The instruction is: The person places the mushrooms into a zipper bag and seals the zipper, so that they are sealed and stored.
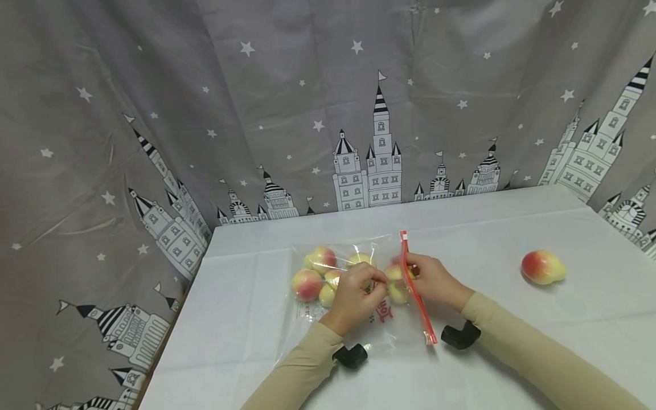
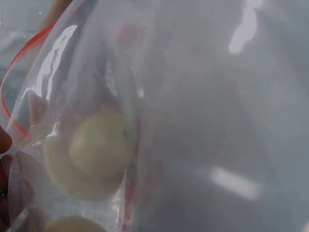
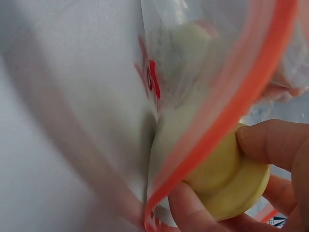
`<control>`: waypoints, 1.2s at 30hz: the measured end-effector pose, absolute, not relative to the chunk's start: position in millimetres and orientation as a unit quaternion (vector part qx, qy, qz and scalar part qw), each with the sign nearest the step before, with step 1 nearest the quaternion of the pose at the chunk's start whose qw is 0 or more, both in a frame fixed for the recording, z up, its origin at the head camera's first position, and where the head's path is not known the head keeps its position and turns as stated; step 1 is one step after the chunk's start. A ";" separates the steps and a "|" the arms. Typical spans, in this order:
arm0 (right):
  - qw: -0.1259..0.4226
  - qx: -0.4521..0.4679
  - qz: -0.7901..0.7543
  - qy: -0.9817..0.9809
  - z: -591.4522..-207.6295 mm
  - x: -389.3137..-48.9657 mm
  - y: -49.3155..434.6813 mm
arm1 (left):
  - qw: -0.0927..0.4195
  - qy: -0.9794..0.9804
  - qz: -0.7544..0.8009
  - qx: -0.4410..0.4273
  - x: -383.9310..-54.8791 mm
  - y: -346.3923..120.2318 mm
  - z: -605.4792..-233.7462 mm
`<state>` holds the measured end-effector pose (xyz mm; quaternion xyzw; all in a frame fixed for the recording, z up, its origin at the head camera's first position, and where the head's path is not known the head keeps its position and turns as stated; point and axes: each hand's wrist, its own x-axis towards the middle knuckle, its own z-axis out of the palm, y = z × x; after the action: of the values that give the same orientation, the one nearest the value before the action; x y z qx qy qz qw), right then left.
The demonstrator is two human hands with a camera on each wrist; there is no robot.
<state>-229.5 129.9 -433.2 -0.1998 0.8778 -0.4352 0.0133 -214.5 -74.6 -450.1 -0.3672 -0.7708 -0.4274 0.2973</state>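
A clear zip bag (image 1: 394, 336) with a red zip edge (image 1: 420, 307) lies on the white table, holding several red-and-yellow peaches (image 1: 307, 285). My left hand (image 1: 356, 296) is over the bag and pinches its film; its fingertips (image 2: 4, 141) show at the edge of the left wrist view. At the bag's mouth, my right hand (image 1: 435, 279) grips a yellow peach (image 3: 231, 179) between thumb and fingers, partly behind the red zip edge. Another peach (image 1: 543, 267) lies apart on the table at the right.
The white table (image 1: 230, 341) extends on all sides of the bag. Behind it hangs a grey curtain (image 1: 287, 102) printed with castles and stars. A black wrist mount (image 1: 351, 356) sits under the left wrist, and another black mount (image 1: 461, 335) under the right.
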 end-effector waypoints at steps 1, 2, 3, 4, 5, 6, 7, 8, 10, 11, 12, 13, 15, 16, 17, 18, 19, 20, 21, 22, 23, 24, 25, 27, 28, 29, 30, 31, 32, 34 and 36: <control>0.015 -0.201 -0.438 0.876 -433.4 -229.5 129.2 | 0.299 -0.770 -0.427 -0.368 -214.6 -74.6 -450.4; 0.018 -0.202 -0.442 0.874 -433.4 -229.3 128.4 | 0.300 -0.770 -0.427 -0.368 -214.7 -74.6 -450.6; 0.021 -0.202 -0.445 0.872 -433.7 -229.2 127.6 | 0.299 -0.770 -0.428 -0.367 -214.7 -74.7 -450.8; 0.023 -0.202 -0.447 0.871 -433.7 -228.9 126.5 | 0.299 -0.770 -0.427 -0.367 -214.8 -74.8 -451.0; 0.023 -0.202 -0.448 0.871 -434.0 -228.7 125.4 | 0.297 -0.771 -0.428 -0.366 -214.8 -74.9 -451.2; 0.022 -0.203 -0.447 0.871 -434.3 -228.5 124.3 | 0.297 -0.772 -0.427 -0.365 -214.8 -75.2 -451.3; 0.020 -0.204 -0.444 0.872 -434.6 -228.3 123.2 | 0.295 -0.774 -0.427 -0.363 -214.8 -75.4 -451.4; 0.016 -0.207 -0.441 0.873 -435.1 -228.2 122.0 | 0.293 -0.775 -0.428 -0.362 -214.8 -75.6 -451.4; 0.002 -0.214 -0.431 0.876 -436.1 -227.9 119.7 | 0.291 -0.776 -0.428 -0.360 -214.9 -76.0 -451.6; -0.006 -0.218 -0.428 0.877 -436.7 -227.9 118.5 | 0.291 -0.776 -0.428 -0.360 -214.8 -76.2 -451.6; -0.013 -0.222 -0.425 0.877 -437.8 -228.2 117.4 | 0.292 -0.776 -0.428 -0.360 -214.8 -76.3 -451.6; -0.018 -0.226 -0.423 0.877 -438.6 -228.5 116.7 | 0.293 -0.776 -0.428 -0.360 -214.8 -76.4 -451.7; -0.028 -0.233 -0.420 0.877 -440.9 -229.3 115.5 | 0.291 -0.776 -0.430 -0.359 -214.5 -76.8 -451.6; -0.030 -0.235 -0.420 0.876 -441.8 -229.4 114.9 | 0.291 -0.775 -0.431 -0.358 -214.4 -77.0 -451.8; -0.029 -0.235 -0.420 0.876 -442.3 -229.6 114.2 | 0.291 -0.775 -0.432 -0.359 -214.2 -77.1 -451.9; -0.028 -0.235 -0.419 0.877 -442.7 -229.5 113.5 | 0.292 -0.774 -0.432 -0.359 -214.1 -77.1 -451.9; -0.024 -0.234 -0.420 0.877 -442.6 -229.0 112.8 | 0.292 -0.774 -0.432 -0.359 -213.8 -77.0 -452.0; -0.023 -0.232 -0.419 0.877 -442.6 -228.3 111.9 | 0.292 -0.774 -0.432 -0.359 -213.6 -77.0 -452.0; -0.019 -0.230 -0.420 0.877 -442.0 -227.3 110.6 | 0.293 -0.774 -0.432 -0.359 -213.3 -76.9 -452.0; -0.014 -0.226 -0.423 0.877 -441.8 -226.6 109.3 | 0.294 -0.773 -0.432 -0.361 -213.2 -76.7 -451.9; -0.009 -0.224 -0.427 0.876 -441.7 -226.0 108.3 | 0.295 -0.772 -0.431 -0.361 -212.8 -76.5 -451.4; -0.008 -0.224 -0.429 0.875 -441.7 -225.2 107.5 | 0.295 -0.773 -0.431 -0.361 -212.6 -76.4 -451.2; -0.003 -0.223 -0.437 0.871 -441.8 -224.6 106.6 | 0.295 -0.773 -0.432 -0.360 -212.4 -76.5 -451.0; 0.004 -0.227 -0.449 0.864 -442.1 -223.6 105.0 | 0.292 -0.772 -0.434 -0.360 -211.9 -76.4 -450.3; 0.006 -0.230 -0.454 0.861 -442.6 -223.4 104.7 | 0.291 -0.772 -0.436 -0.360 -211.9 -76.5 -450.1; 0.007 -0.236 -0.458 0.857 -443.0 -223.1 104.4 | 0.290 -0.771 -0.438 -0.360 -211.8 -76.6 -449.9; 0.009 -0.239 -0.462 0.854 -443.4 -222.7 104.1 | 0.290 -0.770 -0.438 -0.361 -211.9 -76.6 -449.9; 0.011 -0.242 -0.464 0.852 -444.0 -222.4 103.9 | 0.290 -0.769 -0.439 -0.362 -212.0 -76.6 -449.7; 0.010 -0.247 -0.465 0.850 -444.4 -222.0 103.8 | 0.291 -0.768 -0.439 -0.364 -212.2 -76.6 -449.7; 0.010 -0.256 -0.469 0.845 -445.6 -221.5 103.9 | 0.293 -0.766 -0.439 -0.367 -212.6 -76.4 -449.5; 0.007 -0.266 -0.472 0.841 -446.3 -221.6 103.2 | 0.296 -0.765 -0.436 -0.370 -213.0 -76.3 -449.3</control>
<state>-221.6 103.2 -446.3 -0.2662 0.8405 -0.4718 0.0069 -213.0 -76.3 -449.3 -0.3702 -0.7651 -0.4356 0.2962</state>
